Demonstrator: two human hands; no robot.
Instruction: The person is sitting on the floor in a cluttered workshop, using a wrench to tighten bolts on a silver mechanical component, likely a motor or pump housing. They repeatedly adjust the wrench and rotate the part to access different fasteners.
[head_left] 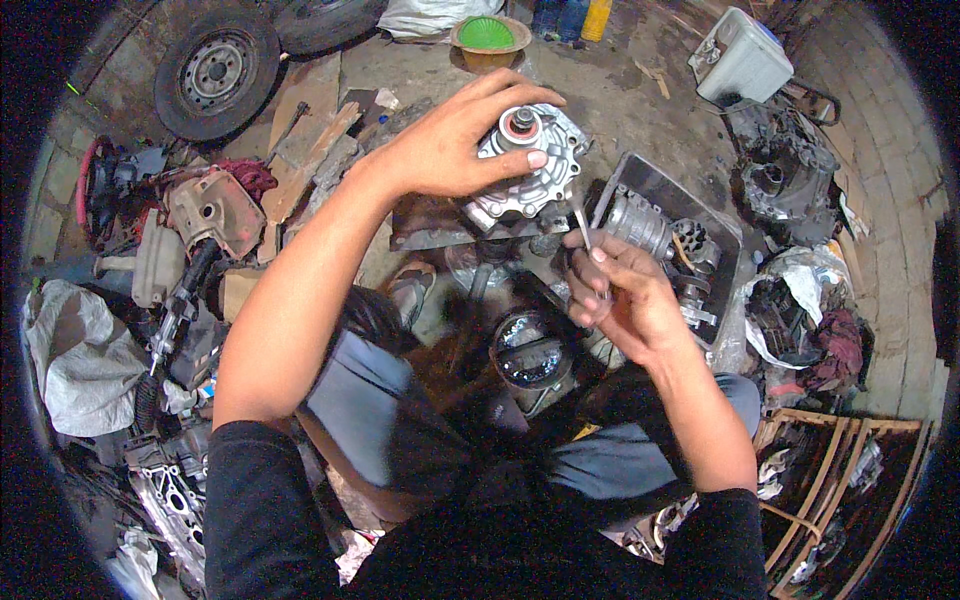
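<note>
The floor (640, 95) of this workshop is stained and crowded with used parts. At the upper left there are 2 tires, and the nearer tire (265, 75) has a steel rim. At the upper right lies a pale plastic container (742, 62).

In the middle, in front of the seated person, is a silver metal housing (562, 155), with a short shaft standing up inside a reddish ring. The left hand (465, 140) is spread wide over its left side, the thumb across the face and the other fingers along the far edge.

The right hand (630, 295) is closed around a thin metal tool (584, 222), pinched by the fingertips. The tool points up to the housing's lower right edge; I cannot tell if they touch. Just beside it, a dark tray (728, 222) contains several metal parts (640, 225).
</note>
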